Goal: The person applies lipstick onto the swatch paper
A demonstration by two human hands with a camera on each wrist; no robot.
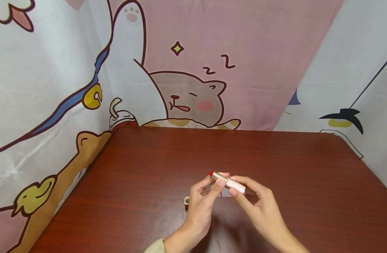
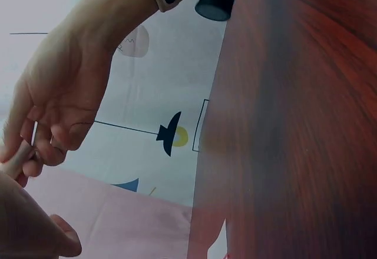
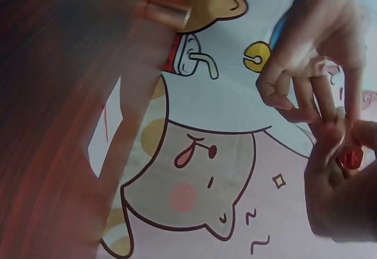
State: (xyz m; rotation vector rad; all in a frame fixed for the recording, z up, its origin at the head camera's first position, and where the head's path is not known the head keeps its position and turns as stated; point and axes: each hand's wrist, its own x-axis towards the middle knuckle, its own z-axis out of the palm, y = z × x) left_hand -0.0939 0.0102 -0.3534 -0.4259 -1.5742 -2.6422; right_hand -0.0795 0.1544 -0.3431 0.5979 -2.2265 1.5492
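Observation:
A lipstick with a white base, a gold collar and a red tip is held above the table, tilted with its tip to the upper left. My left hand pinches it near the gold collar, thumb on top. With thumb and fingers, my right hand grips the white base at the other end. In the right wrist view the red tip shows among the fingers. Fingers hide most of the lipstick in the left wrist view. A small lipstick cap stands on the table just left of my left hand, its opening upward.
A white paper with a red line lies on the brown wooden table behind the hands, partly covered by them. Cartoon-printed cloth hangs behind the table and along its sides.

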